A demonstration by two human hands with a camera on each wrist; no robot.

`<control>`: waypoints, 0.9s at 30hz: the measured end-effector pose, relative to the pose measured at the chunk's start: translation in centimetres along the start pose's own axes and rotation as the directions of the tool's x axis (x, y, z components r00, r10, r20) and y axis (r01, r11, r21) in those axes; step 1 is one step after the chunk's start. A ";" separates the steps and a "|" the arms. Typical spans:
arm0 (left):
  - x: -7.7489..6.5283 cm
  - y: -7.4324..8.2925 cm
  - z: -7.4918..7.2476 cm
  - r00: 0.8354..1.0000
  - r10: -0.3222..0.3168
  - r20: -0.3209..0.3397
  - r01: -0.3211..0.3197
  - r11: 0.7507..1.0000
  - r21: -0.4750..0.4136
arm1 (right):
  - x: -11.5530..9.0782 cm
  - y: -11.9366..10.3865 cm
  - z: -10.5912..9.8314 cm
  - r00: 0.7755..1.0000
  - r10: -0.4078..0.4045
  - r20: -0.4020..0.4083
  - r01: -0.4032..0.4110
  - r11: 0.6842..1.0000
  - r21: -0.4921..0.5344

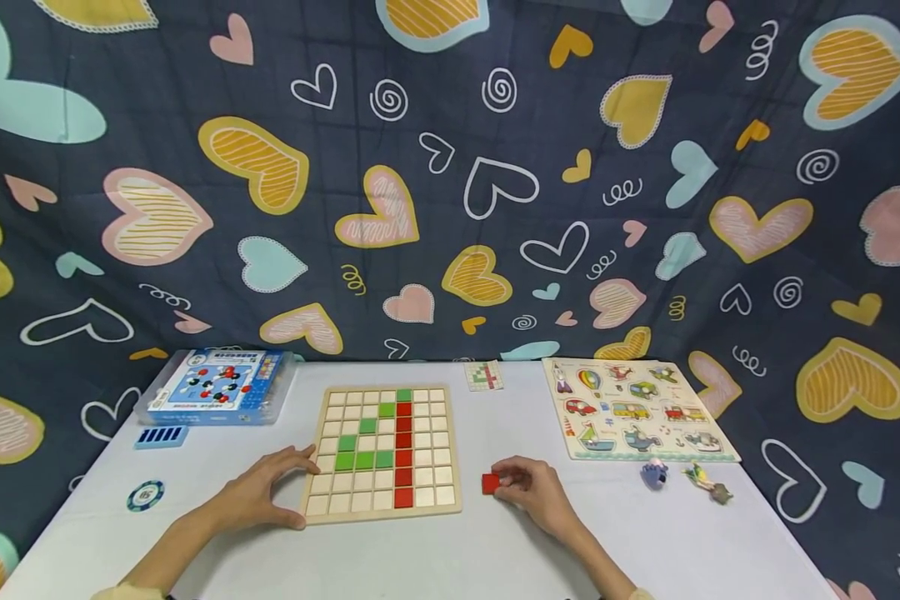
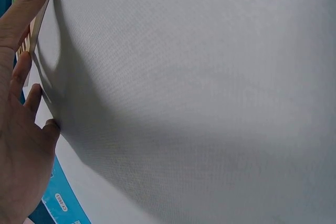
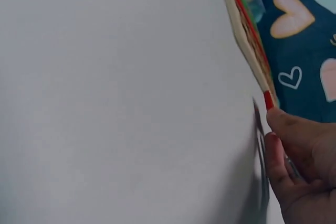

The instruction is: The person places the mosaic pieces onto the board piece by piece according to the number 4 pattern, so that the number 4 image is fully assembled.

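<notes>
A square wooden grid board (image 1: 382, 515) lies on the white table, filled with cream, green and red tiles. Red tiles (image 1: 403, 458) run down one column below a green one at the top, and several more green tiles (image 1: 364, 460) form a shape left of it. My left hand (image 1: 251, 492) rests at the board's left side, thumb by the near corner and fingertips on the edge. Right of the board, my right hand (image 1: 536, 493) pinches a red square tile (image 1: 491, 483) between thumb and fingers. That tile (image 3: 268, 99) appears edge-on in the right wrist view.
Behind the board lies a small pattern card (image 1: 483, 376). A picture puzzle board (image 1: 607, 392) is at back right, with small figures (image 1: 654, 474) before it. On the left are a plastic box (image 1: 217, 387), a blue striped piece (image 1: 161, 437) and a round chip (image 1: 146, 496).
</notes>
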State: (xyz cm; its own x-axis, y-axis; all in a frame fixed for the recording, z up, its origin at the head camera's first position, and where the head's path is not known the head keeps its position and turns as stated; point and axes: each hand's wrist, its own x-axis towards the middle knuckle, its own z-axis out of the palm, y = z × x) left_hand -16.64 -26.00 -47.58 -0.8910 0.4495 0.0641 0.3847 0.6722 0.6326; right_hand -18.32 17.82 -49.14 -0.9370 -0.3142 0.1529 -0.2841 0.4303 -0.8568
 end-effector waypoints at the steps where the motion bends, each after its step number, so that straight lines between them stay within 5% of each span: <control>1: 0.0 -0.1 0.0 1.000 0.002 -0.001 -0.002 1.000 0.002 | 0.3 0.0 0.1 1.000 0.002 -0.014 -0.002 1.000 0.001; 17: -0.1 -0.4 0.3 1.000 0.003 0.003 -0.003 1.000 0.010 | 5.1 -1.5 2.6 1.000 -0.017 -0.004 0.017 0.997 0.080; 27: 0.0 -0.4 0.1 1.000 0.012 0.002 -0.012 1.000 0.025 | 6.6 -3.0 4.9 0.993 -0.103 0.064 0.105 0.994 -0.023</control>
State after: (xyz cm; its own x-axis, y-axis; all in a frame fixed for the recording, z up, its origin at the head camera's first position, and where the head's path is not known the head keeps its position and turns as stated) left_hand -16.76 -26.15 -47.91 -0.8858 0.4587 0.0701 0.4013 0.6815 0.6120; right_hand -22.62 10.30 -47.98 -0.8876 -0.4108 0.2084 -0.3854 0.4145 -0.8244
